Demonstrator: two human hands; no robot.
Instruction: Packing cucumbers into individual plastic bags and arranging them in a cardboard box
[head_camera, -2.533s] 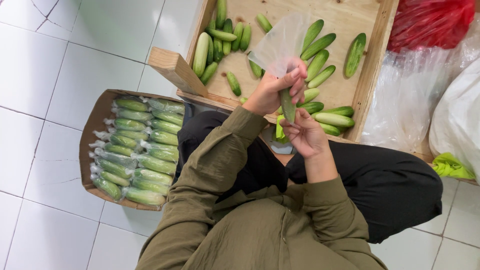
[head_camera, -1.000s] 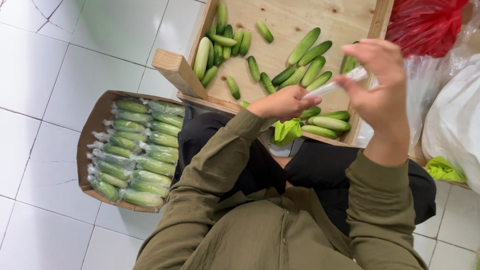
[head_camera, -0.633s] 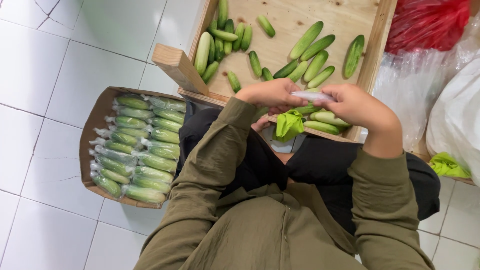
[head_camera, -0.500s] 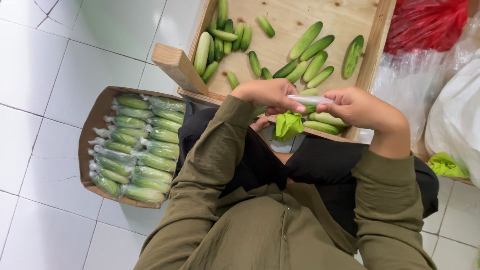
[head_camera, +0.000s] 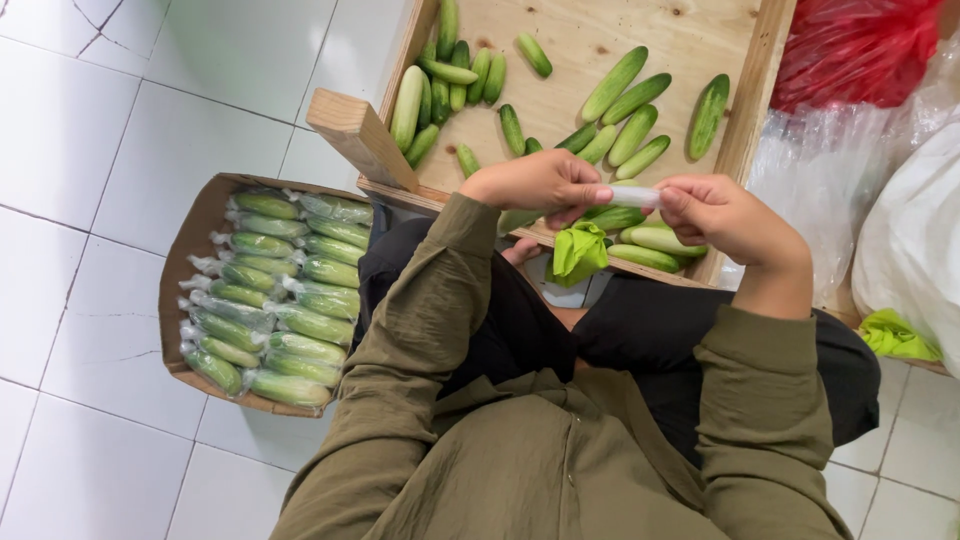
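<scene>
- The wooden tray (head_camera: 745, 130) carries loose cucumbers (head_camera: 620, 125) scattered across its floor, with a cluster in its far left corner.
- A cardboard box (head_camera: 185, 260) sits on the tiled floor by the tray's near left corner, packed with rows of bagged cucumbers (head_camera: 280, 300).
- The left hand (head_camera: 540, 185) and right hand (head_camera: 725, 215) meet over the tray's near edge, fingers of both clenched on the ends of a twisted clear bag neck (head_camera: 632, 196); the cucumber inside is mostly hidden under the left hand.
- Judging by this, the sealing step is in hand; finishing calls for a tight twist held without slipping.
</scene>
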